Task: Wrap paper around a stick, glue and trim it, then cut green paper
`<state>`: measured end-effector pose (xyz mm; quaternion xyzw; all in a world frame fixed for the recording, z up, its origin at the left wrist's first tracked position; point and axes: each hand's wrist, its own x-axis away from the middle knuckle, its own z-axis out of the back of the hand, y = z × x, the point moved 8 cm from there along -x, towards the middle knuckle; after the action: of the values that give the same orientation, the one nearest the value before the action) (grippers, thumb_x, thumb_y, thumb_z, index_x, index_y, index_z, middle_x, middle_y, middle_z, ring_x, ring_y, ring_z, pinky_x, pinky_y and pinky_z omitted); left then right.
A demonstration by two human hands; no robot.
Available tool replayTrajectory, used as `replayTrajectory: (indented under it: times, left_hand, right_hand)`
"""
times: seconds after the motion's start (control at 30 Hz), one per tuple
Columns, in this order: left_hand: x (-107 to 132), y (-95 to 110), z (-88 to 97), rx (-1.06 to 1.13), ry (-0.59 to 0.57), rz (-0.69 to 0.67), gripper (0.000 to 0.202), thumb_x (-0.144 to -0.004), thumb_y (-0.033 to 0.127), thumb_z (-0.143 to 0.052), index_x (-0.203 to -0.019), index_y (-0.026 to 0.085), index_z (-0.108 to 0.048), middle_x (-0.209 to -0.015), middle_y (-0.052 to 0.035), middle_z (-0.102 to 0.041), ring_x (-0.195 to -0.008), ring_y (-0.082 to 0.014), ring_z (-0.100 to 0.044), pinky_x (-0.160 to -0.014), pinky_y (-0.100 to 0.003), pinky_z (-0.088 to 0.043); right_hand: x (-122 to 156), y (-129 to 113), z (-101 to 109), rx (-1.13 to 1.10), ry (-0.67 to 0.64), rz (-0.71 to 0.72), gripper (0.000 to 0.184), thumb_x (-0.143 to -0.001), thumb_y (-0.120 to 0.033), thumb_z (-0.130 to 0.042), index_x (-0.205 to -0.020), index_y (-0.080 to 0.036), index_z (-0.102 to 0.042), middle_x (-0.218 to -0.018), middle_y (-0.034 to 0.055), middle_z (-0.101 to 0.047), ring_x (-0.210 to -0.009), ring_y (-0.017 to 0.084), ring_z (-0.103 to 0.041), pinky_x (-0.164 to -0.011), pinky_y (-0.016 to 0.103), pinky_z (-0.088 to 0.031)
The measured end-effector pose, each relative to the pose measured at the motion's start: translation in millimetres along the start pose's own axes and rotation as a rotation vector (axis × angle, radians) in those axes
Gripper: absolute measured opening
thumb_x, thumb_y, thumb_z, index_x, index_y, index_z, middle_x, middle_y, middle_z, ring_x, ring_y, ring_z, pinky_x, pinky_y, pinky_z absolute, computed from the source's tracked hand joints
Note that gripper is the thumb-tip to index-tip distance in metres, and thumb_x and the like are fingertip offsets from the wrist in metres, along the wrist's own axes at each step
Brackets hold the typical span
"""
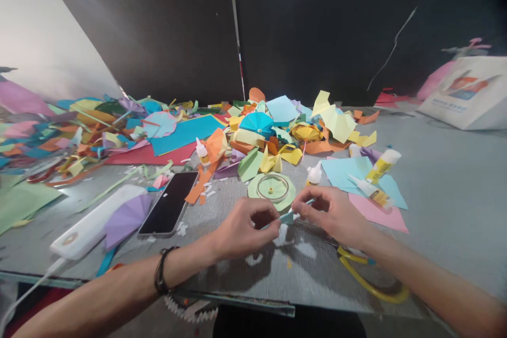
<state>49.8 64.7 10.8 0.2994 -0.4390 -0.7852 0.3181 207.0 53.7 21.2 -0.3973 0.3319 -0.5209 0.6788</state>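
Note:
Between my two hands is a small light blue paper piece (287, 218), which looks narrow and rolled or folded. My left hand (249, 226) pinches its left end with thumb and fingers. At the other end, the fingertips of my right hand (331, 212) close on it. Just beyond the hands lies a pale green pleated paper disc (253, 190) with a thin ring on top and a small yellowish centre. A white glue bottle (314, 174) stands behind my right hand. Yellow-handled scissors (374, 285) lie under my right forearm, their blades mostly hidden.
Left of my hands are a phone (169, 206), a white power strip (99, 219) and a purple paper fan (125, 217). Coloured paper scraps (253, 137) pile along the back. At right, a glue stick (383, 165) and glue bottle (372, 193) rest on paper; a white bag (469, 92) stands farther off.

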Motion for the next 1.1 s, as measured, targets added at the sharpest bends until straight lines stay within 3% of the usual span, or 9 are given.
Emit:
replayTrajectory:
  times: [0.13, 0.27, 0.53, 0.77, 1.1]
  left_hand:
    - [0, -5, -1.6, 0.045, -0.014, 0.08, 0.012, -0.084, 0.02, -0.064, -0.073, 0.014, -0.065, -0.059, 0.0033, -0.055, -0.053, -0.0075, -0.046, -0.049, -0.02, -0.035]
    - [0, -13, -9.2, 0.137, -0.113, 0.182, 0.018, -0.085, 0.027, -0.067, -0.073, 0.015, -0.061, -0.053, 0.0061, -0.049, -0.047, -0.0065, -0.043, -0.043, -0.018, -0.03]
    - [1, -11, -18.2, 0.517, -0.313, 0.289, 0.026, -0.086, 0.038, -0.072, -0.079, 0.015, -0.063, -0.049, 0.0051, -0.052, -0.039, -0.0073, -0.045, -0.04, -0.019, -0.033]
    - [1, -19, -10.2, 0.411, -0.16, 0.259, 0.027, -0.088, 0.039, -0.073, -0.08, 0.015, -0.063, -0.048, 0.0071, -0.049, -0.04, -0.0063, -0.043, -0.04, -0.017, -0.035]
    - [2, -22, -18.8, 0.467, -0.216, 0.294, 0.027, -0.088, 0.04, -0.071, -0.08, 0.016, -0.061, -0.045, 0.0068, -0.05, -0.037, -0.0069, -0.043, -0.038, -0.017, -0.031]
  right_hand:
    - [-4, 9, 3, -0.035, 0.025, -0.052, 0.038, -0.087, -0.056, -0.071, -0.084, -0.018, -0.072, -0.065, -0.0004, -0.061, -0.057, 0.014, -0.051, -0.051, 0.026, -0.035]
    - [-5, 16, 1, -0.064, 0.019, -0.081, 0.039, -0.083, -0.057, -0.075, -0.082, -0.018, -0.073, -0.062, -0.0013, -0.059, -0.055, 0.014, -0.048, -0.05, 0.026, -0.032]
    - [-5, 7, 5, -0.131, 0.014, -0.055, 0.031, -0.082, -0.049, -0.076, -0.08, -0.018, -0.075, -0.066, 0.0001, -0.064, -0.064, 0.015, -0.057, -0.061, 0.027, -0.043]
    - [-3, 8, 1, -0.154, -0.026, -0.054, 0.032, -0.087, -0.05, -0.074, -0.086, -0.018, -0.073, -0.074, 0.0022, -0.069, -0.069, 0.017, -0.061, -0.065, 0.029, -0.045]
    - [-5, 15, -4, -0.146, -0.056, -0.073, 0.027, -0.087, -0.045, -0.074, -0.083, -0.019, -0.073, -0.071, 0.0016, -0.07, -0.067, 0.016, -0.06, -0.064, 0.029, -0.045]
